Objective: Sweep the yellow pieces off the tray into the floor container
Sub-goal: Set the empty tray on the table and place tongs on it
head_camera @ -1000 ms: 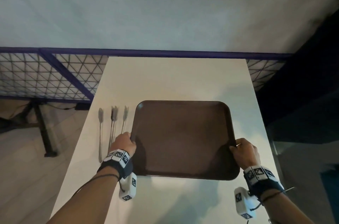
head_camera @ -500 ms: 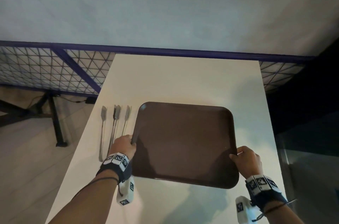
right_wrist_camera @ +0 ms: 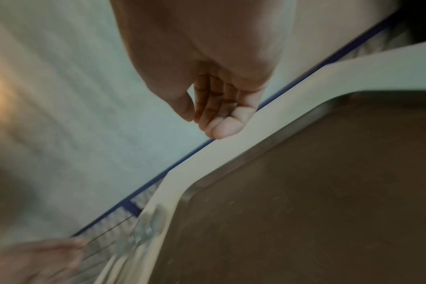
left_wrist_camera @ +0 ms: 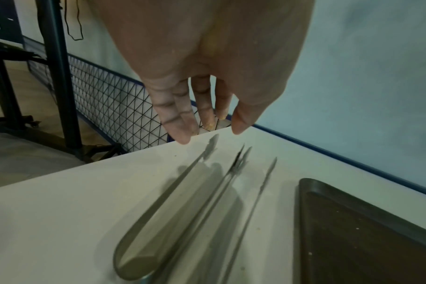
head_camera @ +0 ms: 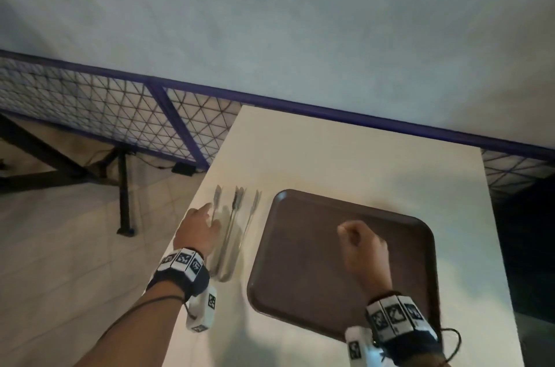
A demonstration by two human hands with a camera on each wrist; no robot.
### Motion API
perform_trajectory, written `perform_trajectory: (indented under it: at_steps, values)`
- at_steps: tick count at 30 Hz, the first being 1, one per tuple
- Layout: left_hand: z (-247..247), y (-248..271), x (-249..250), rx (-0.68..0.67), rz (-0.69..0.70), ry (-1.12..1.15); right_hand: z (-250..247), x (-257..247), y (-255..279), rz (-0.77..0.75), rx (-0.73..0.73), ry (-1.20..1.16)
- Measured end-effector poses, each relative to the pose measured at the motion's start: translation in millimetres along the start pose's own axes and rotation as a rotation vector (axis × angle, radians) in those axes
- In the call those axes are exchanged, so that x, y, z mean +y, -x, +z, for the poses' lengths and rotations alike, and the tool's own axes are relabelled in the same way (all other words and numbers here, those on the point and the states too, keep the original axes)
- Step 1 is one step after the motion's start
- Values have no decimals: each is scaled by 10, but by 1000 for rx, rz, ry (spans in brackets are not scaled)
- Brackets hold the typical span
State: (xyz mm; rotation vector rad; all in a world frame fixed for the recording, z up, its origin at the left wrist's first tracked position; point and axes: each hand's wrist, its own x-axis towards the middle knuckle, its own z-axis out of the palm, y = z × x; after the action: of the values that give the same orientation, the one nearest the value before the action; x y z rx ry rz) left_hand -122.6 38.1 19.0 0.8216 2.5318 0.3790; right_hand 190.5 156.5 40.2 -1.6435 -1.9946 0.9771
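Note:
The brown tray lies flat on the white table, turned slightly. I see no yellow pieces on it, only a few tiny pale specks on the tray in the left wrist view. No floor container is in view. My left hand hovers over the metal tongs left of the tray, its fingers straight and clear of the tongs. My right hand is above the tray's middle, loosely curled and holding nothing. In the right wrist view the right hand hangs over the tray.
A blue-framed mesh fence runs behind the table under a pale wall. Left of the table are tiled floor and a black stand leg. The table's left edge runs close beside the tongs. Right of the table it is dark.
Both hands have let go of the tray's side edges. The left hand moved left over the tongs; the right hand moved in above the tray. The view swung left.

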Motion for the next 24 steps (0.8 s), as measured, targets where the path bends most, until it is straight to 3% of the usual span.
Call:
perform_trajectory:
  at_steps: [4, 9, 15, 24]
  values:
    - [75, -190, -204, -120, -44, -36, 786, -616, 32, -51, -207, 7]
    - [153, -243, -326, -177, -54, 1, 1545, -1024, 81, 132, -414, 74]
    - [266, -310, -505, -179, 46, -41, 1996, -1238, 123, 230, -385, 199]
    - [419, -335, -652, -148, 86, -35, 2224, -1294, 95, 295, -329, 225]
